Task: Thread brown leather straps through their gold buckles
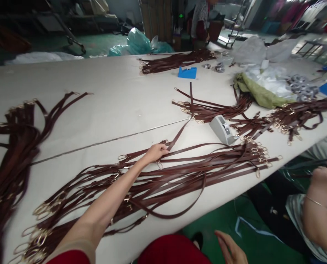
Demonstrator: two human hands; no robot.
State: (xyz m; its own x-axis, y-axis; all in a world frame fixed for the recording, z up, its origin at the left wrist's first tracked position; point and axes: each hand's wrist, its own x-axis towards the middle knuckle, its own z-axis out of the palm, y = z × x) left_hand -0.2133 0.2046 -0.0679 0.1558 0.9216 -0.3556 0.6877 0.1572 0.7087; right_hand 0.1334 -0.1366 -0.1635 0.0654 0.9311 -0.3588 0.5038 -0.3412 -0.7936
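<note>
My left hand [157, 152] is closed, pinching a brown leather strap [178, 136] above a spread pile of similar straps. From the fingers this strap runs up and away to a metal ring or clasp [192, 118] at the end of a thin, dark line [111, 140] laid across the table. The pile of brown straps [177, 170] lies under my left forearm, with gold-coloured clasps [44, 209] at its near left end. Low in the view, off the table's edge, my right hand [231, 248] has its fingers stretched out and holds nothing visible.
A grey tape dispenser [223, 129] stands beyond the pile. More strap bundles lie left [17, 146], at the back [177, 61] and right [287, 117]. A blue dispenser [187, 72] and a green cloth [258, 90] are farther off. Another person's arm [320, 209] is at right.
</note>
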